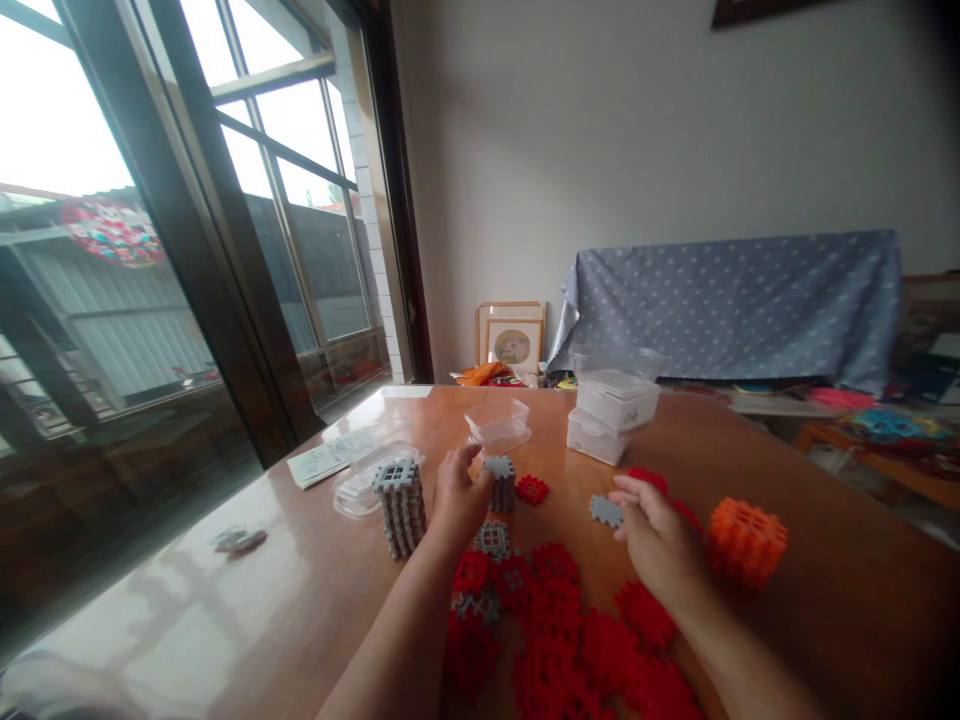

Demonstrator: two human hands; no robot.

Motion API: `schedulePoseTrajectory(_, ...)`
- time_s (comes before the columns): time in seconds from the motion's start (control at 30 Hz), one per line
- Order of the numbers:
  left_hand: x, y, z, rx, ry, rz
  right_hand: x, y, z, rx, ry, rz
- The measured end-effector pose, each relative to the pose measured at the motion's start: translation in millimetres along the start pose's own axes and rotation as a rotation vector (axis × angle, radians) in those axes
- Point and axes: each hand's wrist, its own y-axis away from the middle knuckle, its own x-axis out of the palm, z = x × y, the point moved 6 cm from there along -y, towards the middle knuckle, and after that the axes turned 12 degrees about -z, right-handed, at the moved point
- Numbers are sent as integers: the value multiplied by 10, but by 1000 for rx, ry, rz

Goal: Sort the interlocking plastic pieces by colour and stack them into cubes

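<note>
My left hand (457, 497) is beside a short stack of grey interlocking tiles (502, 488), its thumb at the stack's left edge and its index finger apart from the thumb. My right hand (654, 520) pinches a flat grey interlocking tile (604, 511), held above the table. A taller grey tile stack (401, 510) stands left of my left hand. Between my forearms lie many loose red interlocking tiles (555, 610), with a grey window-shaped tile (492, 539) among them. One red tile (532, 489) lies alone by the short stack.
An orange tile stack (748, 545) stands at the right. Clear plastic boxes (611, 405) are stacked at the back, near an open clear container (498, 424). Clear lids (367, 488), a paper sheet (330, 458) and a small clear bag (238, 539) lie leftward on the wooden table (315, 590).
</note>
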Motion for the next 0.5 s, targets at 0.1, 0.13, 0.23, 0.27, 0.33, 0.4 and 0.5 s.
schedulePoseTrajectory(0.1,-22,39,-112,76,4,-16,71,-3,-29,-161,180,52)
schedulePoseTrajectory(0.13,-24,56,-151,100,4,-13,114,3,-41,-211,231,77)
schedulePoseTrajectory(0.23,-32,104,-259,165,14,0,261,24,-76,-307,349,177)
schedulePoseTrajectory(0.27,-37,115,-287,178,22,2,301,25,-80,-327,382,202)
schedulePoseTrajectory(0.33,-48,128,-325,189,43,2,357,15,-82,-361,454,232)
schedulePoseTrajectory(0.4,-58,131,-344,189,58,-1,390,-1,-99,-371,532,259)
schedulePoseTrajectory(0.5,-65,134,-366,193,59,-3,418,-10,-147,-356,605,301)
